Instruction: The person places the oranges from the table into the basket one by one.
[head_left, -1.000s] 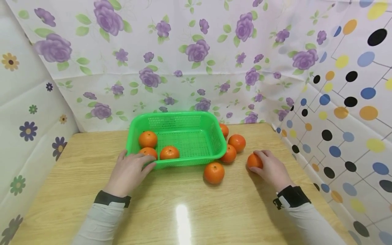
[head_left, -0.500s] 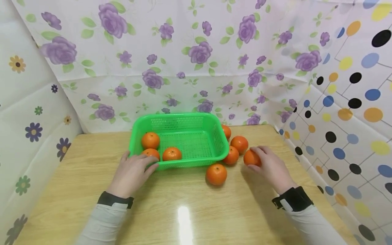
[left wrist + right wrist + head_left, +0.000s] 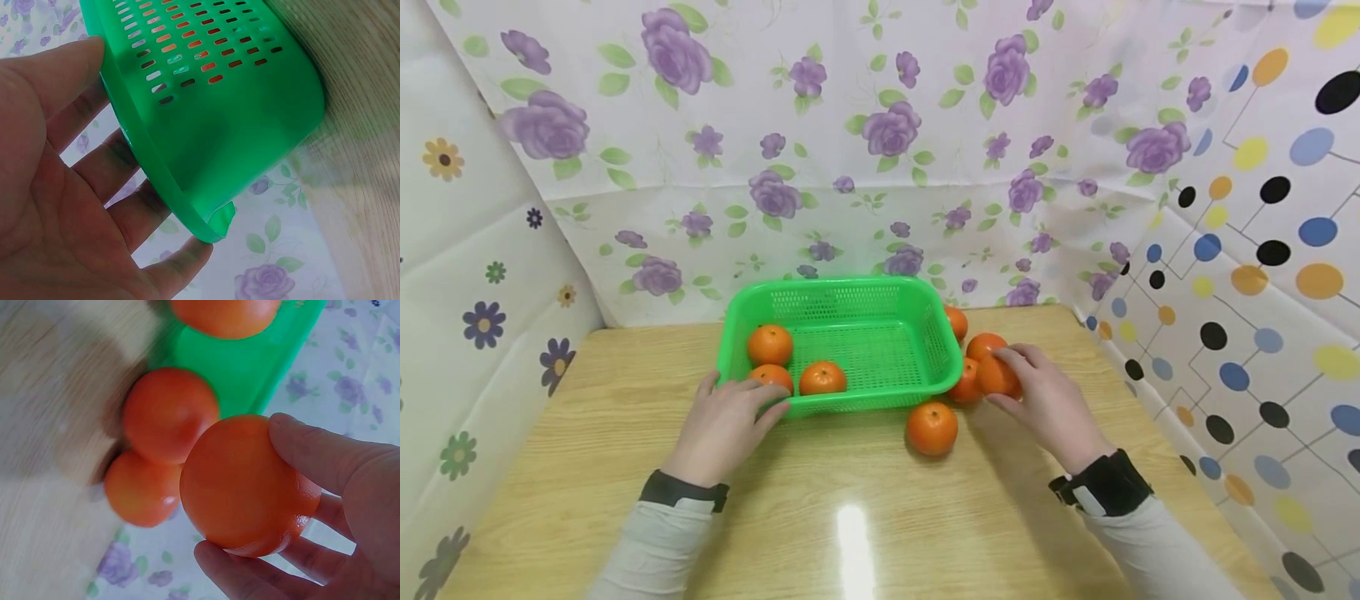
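Observation:
My left hand (image 3: 724,427) holds the near left corner of a green plastic basket (image 3: 857,402). In the left wrist view its thumb and fingertips lie along the basket rim (image 3: 145,147). Three oranges rest inside the basket, at its left and front; one orange (image 3: 772,377) is partly covered by my fingers. My right hand (image 3: 1051,408) grips another orange (image 3: 244,487) between thumb and fingers, just right of the basket. In the head view this held orange overlaps two loose oranges behind it, one orange (image 3: 987,346) and another orange (image 3: 966,383).
A single orange (image 3: 932,429) sits on the wooden table (image 3: 775,517) before the basket's near right corner. Farther back, another orange (image 3: 957,322) is partly hidden by the basket's right side. Flowered cloth (image 3: 850,233) hangs behind, and dotted cloth (image 3: 1232,308) stands along the right.
My right hand has carried the gripped orange leftward and up off the table, closer to the basket. My left hand has stayed at the basket corner. The head view has shifted slightly.

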`<state>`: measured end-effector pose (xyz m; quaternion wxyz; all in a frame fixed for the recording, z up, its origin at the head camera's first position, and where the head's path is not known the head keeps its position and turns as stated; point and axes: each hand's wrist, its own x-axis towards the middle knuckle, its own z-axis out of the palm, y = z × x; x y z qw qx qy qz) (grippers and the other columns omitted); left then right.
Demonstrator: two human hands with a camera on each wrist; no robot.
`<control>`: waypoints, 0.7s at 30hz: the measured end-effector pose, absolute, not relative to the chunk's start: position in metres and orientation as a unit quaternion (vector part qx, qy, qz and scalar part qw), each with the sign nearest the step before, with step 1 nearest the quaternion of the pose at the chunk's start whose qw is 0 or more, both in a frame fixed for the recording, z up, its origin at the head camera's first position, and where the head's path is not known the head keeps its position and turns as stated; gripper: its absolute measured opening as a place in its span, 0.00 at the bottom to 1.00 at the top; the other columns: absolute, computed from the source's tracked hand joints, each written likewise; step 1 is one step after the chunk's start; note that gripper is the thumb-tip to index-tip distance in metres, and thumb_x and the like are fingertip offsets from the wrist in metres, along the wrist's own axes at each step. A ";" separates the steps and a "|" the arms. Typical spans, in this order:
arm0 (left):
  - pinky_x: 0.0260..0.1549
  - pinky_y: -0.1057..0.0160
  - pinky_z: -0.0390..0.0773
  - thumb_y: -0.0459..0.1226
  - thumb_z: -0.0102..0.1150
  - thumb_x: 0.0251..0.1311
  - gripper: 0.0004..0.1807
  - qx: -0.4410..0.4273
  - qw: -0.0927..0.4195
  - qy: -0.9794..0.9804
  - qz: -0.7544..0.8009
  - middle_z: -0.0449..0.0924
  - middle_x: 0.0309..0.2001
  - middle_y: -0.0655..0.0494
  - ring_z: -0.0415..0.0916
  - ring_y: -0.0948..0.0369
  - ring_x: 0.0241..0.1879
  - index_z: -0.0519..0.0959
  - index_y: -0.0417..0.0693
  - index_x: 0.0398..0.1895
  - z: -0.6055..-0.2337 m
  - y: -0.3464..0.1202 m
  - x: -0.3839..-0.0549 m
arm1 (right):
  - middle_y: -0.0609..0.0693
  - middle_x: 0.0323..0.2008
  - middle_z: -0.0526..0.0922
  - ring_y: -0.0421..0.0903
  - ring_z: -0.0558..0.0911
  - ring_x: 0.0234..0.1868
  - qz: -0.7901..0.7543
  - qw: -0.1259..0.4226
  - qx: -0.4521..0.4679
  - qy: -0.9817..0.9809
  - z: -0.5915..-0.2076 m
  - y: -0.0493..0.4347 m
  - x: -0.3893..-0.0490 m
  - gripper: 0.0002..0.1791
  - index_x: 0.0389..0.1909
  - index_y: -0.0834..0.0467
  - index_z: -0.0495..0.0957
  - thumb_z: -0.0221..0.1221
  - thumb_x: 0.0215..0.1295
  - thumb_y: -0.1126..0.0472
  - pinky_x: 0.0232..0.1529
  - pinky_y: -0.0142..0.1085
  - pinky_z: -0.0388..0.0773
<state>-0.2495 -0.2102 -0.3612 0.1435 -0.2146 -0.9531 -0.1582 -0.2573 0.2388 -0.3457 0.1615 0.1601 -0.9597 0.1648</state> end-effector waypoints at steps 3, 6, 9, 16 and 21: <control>0.70 0.17 0.59 0.43 0.72 0.75 0.10 -0.216 0.144 -0.953 -0.159 0.93 0.49 0.55 0.89 0.45 0.53 0.91 0.54 0.54 -0.361 -0.210 -0.250 | 0.65 0.65 0.79 0.68 0.86 0.56 0.171 0.169 0.171 -0.955 -0.341 0.232 -0.254 0.38 0.71 0.61 0.79 0.83 0.62 0.60 0.55 0.64 0.86; 0.69 0.17 0.59 0.43 0.72 0.75 0.10 -0.217 0.144 -0.952 -0.161 0.93 0.49 0.55 0.89 0.45 0.53 0.91 0.54 0.54 -0.361 -0.210 -0.250 | 0.62 0.66 0.79 0.66 0.86 0.58 0.177 0.179 0.183 -0.950 -0.334 0.223 -0.252 0.38 0.70 0.60 0.80 0.83 0.61 0.60 0.55 0.63 0.87; 0.69 0.16 0.59 0.43 0.72 0.74 0.09 -0.217 0.143 -0.952 -0.162 0.93 0.49 0.55 0.89 0.46 0.52 0.91 0.55 0.53 -0.361 -0.211 -0.249 | 0.60 0.67 0.78 0.64 0.86 0.58 0.183 0.187 0.193 -0.946 -0.328 0.212 -0.254 0.38 0.71 0.59 0.80 0.84 0.60 0.59 0.57 0.61 0.87; 0.69 0.17 0.60 0.43 0.73 0.74 0.09 -0.215 0.144 -0.953 -0.160 0.92 0.49 0.56 0.89 0.46 0.52 0.91 0.55 0.53 -0.362 -0.212 -0.248 | 0.59 0.68 0.78 0.61 0.85 0.59 0.190 0.194 0.230 -0.935 -0.322 0.183 -0.264 0.38 0.72 0.57 0.79 0.83 0.62 0.59 0.59 0.57 0.87; 0.69 0.18 0.60 0.43 0.72 0.75 0.09 -0.214 0.145 -0.952 -0.164 0.92 0.49 0.56 0.88 0.45 0.52 0.91 0.55 0.53 -0.362 -0.211 -0.248 | 0.59 0.69 0.77 0.60 0.86 0.59 0.193 0.196 0.253 -0.928 -0.321 0.164 -0.273 0.37 0.73 0.55 0.78 0.81 0.65 0.57 0.57 0.56 0.87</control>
